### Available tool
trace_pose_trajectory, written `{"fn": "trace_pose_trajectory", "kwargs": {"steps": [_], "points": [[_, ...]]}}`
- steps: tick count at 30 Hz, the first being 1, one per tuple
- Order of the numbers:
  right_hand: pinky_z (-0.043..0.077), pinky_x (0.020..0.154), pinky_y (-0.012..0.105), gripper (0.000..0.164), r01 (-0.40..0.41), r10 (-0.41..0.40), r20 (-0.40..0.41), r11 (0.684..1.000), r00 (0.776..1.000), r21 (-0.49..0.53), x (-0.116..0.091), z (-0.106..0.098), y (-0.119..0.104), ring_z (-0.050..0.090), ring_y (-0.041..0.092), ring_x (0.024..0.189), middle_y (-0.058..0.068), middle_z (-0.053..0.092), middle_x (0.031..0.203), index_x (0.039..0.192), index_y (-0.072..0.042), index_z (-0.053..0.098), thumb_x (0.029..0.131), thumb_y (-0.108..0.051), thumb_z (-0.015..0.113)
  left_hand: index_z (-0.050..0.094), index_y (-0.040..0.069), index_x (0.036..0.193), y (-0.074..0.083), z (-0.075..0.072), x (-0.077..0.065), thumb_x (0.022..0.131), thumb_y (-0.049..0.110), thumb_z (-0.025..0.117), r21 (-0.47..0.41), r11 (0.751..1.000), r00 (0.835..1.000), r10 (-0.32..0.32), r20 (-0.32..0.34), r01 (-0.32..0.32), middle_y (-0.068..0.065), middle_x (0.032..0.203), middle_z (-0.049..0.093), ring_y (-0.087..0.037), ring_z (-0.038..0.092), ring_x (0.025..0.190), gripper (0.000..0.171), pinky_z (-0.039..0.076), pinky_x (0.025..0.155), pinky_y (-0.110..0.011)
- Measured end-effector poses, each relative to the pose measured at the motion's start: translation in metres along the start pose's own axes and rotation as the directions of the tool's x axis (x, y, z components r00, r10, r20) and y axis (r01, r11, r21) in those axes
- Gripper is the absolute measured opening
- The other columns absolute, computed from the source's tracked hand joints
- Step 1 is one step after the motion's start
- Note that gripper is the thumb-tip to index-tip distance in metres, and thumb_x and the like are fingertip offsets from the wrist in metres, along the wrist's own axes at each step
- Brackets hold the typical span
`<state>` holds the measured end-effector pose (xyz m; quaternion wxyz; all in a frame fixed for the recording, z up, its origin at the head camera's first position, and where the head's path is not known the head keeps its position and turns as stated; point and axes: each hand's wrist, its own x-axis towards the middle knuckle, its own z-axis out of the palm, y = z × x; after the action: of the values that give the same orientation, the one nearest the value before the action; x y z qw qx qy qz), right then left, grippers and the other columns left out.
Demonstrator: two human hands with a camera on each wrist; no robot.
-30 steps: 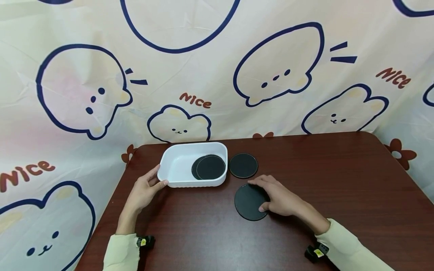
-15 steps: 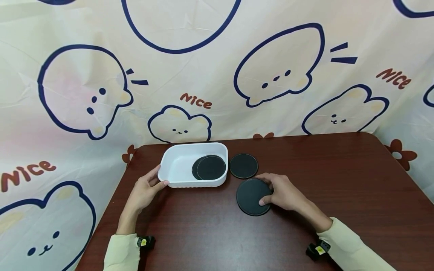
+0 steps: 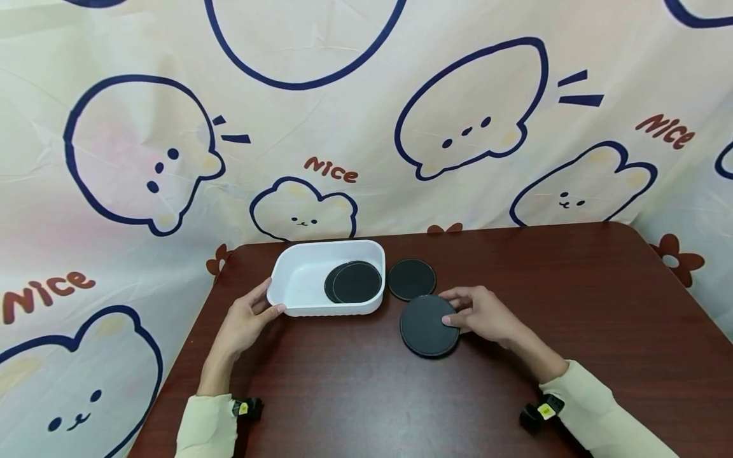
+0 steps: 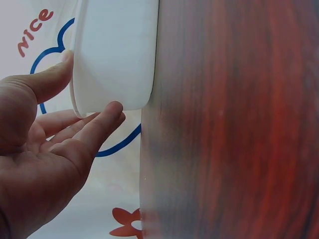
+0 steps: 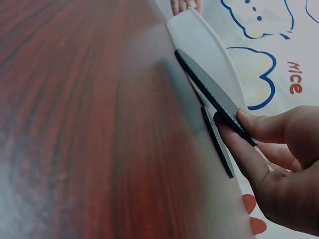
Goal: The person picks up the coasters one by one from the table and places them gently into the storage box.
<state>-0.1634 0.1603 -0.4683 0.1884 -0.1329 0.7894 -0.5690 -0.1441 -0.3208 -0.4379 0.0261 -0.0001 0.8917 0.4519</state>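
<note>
My right hand (image 3: 481, 313) pinches a round black coaster (image 3: 429, 326) by its right edge, thumb on top and fingers beneath. In the right wrist view the held coaster (image 5: 207, 87) is tilted and raised off the table. Behind it, a second black coaster (image 3: 411, 279) lies flat on the table beside a white plastic tray (image 3: 298, 280). Two more black coasters (image 3: 357, 282) overlap inside the tray, at its right end. My left hand (image 3: 243, 323) holds the tray's left end, with the thumb at the near corner and fingers along the side.
Everything stands on a dark reddish-brown table (image 3: 343, 388). A pale cloth (image 3: 378, 191) printed with cartoon bears hangs right behind the table's far edge, close to the tray. A black wrist camera (image 3: 541, 413) sits on the right wrist.
My right hand has picked the nearer coaster up off the table and moved it slightly away from me, toward the flat coaster. The left hand and tray have stayed in place.
</note>
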Motion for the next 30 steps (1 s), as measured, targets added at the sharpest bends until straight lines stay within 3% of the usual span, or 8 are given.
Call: {"fn": "trace_pose_trajectory", "kwargs": {"steps": [5, 16, 30], "points": [[0.068, 0.08, 0.037, 0.055, -0.073, 0.075, -0.016, 0.991, 0.997, 0.115, 0.003, -0.008, -0.001, 0.079, 0.02, 0.091, 0.023, 0.073, 0.121, 0.149, 0.005, 0.058, 0.098, -0.005, 0.077, 0.027, 0.005, 0.17, 0.0, -0.001, 0.001, 0.103, 0.014, 0.074, -0.004, 1.0, 1.0, -0.005, 0.004, 0.005, -0.028, 0.171, 0.034, -0.043, 0.052, 0.147, 0.082, 0.05, 0.108, -0.049], [0.065, 0.086, 0.027, 0.063, -0.126, 0.128, 0.011, 0.958, 0.992, 0.259, 0.003, -0.025, 0.0, 0.076, 0.011, 0.098, 0.016, 0.066, 0.128, 0.158, 0.006, 0.045, 0.103, -0.009, 0.072, 0.027, 0.005, 0.17, -0.003, 0.0, 0.002, 0.103, 0.015, 0.074, -0.004, 1.0, 1.0, -0.006, 0.005, 0.006, -0.028, 0.171, 0.034, -0.042, 0.053, 0.147, 0.082, 0.05, 0.108, -0.048], [0.064, 0.089, 0.023, 0.064, -0.095, 0.102, 0.001, 0.926, 0.995, 0.365, 0.012, -0.036, -0.01, 0.077, 0.007, 0.102, -0.003, 0.072, 0.123, 0.162, 0.005, 0.038, 0.107, -0.009, 0.067, 0.032, 0.006, 0.169, -0.007, -0.001, 0.002, 0.102, 0.017, 0.075, -0.013, 1.0, 1.0, -0.007, -0.014, 0.006, -0.025, 0.17, 0.039, -0.041, 0.054, 0.147, 0.08, 0.055, 0.106, -0.039]]}}
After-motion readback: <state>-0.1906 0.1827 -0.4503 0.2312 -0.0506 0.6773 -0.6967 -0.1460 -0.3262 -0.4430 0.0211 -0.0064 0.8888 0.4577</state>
